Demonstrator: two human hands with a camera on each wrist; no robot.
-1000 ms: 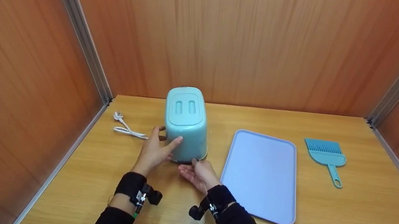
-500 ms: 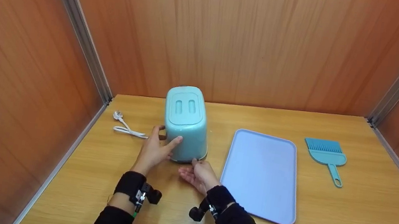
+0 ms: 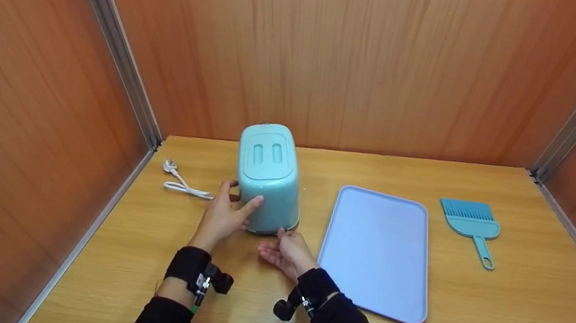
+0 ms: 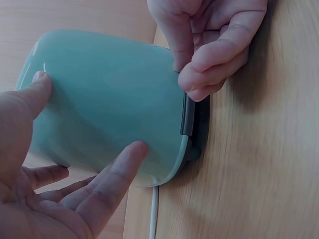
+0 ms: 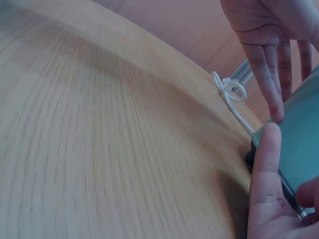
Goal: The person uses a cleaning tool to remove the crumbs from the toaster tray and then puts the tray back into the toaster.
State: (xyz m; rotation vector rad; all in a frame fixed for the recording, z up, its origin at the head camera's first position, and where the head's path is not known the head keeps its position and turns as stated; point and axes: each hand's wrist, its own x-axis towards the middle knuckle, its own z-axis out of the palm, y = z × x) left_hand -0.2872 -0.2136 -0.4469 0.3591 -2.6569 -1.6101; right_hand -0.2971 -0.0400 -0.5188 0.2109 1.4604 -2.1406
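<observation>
A mint-green toaster [image 3: 278,198] with two slot shapes on its top stands upright on the table. My left hand [image 3: 222,221] holds it at the near left, thumb on the front face and fingers spread along the side. Low at its front, my right hand [image 3: 296,254] pinches the end of a dark crumb tray [image 4: 188,115] between thumb and fingers, the other fingers loosely bent. That tray's edge lies along the base, partly covered by the right fingers [image 4: 214,59] in the left wrist view. A white cord [image 5: 239,117] comes out from the toaster's lower edge.
The cord's white plug [image 3: 170,166] lies at the back left. Right of the toaster is a flat lilac tray [image 3: 376,253]. A blue hand brush [image 3: 473,228] lies farther right, handle toward me. Wooden panels [image 3: 347,63] wall the table's back and sides.
</observation>
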